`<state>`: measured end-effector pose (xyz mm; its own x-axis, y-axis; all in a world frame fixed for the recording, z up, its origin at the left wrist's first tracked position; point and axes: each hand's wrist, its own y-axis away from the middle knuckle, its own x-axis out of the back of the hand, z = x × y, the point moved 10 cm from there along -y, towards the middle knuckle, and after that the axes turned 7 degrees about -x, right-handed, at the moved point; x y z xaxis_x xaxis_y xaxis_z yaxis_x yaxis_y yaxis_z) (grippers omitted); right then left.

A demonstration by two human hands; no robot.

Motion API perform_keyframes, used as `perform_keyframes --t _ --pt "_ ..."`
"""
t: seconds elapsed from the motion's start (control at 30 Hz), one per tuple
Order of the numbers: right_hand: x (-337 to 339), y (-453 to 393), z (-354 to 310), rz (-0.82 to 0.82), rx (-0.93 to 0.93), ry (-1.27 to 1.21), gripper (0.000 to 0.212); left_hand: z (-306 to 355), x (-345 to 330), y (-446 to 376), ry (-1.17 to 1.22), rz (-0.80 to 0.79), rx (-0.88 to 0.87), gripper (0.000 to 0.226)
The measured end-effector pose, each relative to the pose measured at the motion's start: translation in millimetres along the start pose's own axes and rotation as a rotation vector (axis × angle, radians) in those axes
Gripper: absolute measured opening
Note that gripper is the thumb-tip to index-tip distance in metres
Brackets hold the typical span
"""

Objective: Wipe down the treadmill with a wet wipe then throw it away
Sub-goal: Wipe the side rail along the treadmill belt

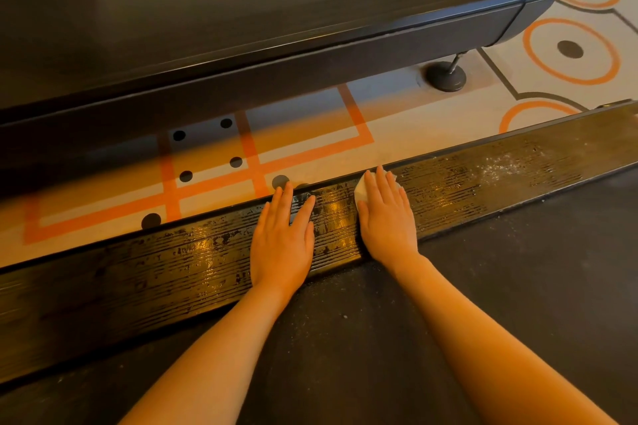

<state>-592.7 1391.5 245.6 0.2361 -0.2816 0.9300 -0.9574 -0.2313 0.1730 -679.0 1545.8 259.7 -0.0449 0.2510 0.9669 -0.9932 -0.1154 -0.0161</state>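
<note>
Wet wipe lies on the treadmill side rail, mostly hidden under the flat, straight-fingered right hand pressing it. Left hand rests flat, fingers straight, just left. Rail ends are cut off.

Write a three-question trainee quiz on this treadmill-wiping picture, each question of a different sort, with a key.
1. True or false: the right hand presses the wipe on the side rail.
2. The left hand is: A) flat on the rail, B) holding the wipe, C) on the carpet.
3. Fill in: pale dust shows on the rail to the ____ of the wipe.

Key: 1 true; 2 A; 3 right.
</note>
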Motion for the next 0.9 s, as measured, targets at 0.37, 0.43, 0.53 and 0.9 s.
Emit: perform_keyframes --t 0.37,0.43,0.53,0.9 --pt "-5 54 18 0.009 -0.022 -0.055 0.056 2 1 0 -0.007 -0.051 0.003 0.049" --pt "-5 49 17 0.014 -0.02 -0.049 0.056 2 1 0 -0.007 -0.048 0.003 0.049" --pt "-1 33 15 0.014 -0.021 -0.045 0.057 2 1 0 -0.021 -0.04 0.004 0.049" --pt "4 6 15 -0.005 -0.013 0.006 0.056 1 0 -1 -0.004 -0.028 0.006 0.048"
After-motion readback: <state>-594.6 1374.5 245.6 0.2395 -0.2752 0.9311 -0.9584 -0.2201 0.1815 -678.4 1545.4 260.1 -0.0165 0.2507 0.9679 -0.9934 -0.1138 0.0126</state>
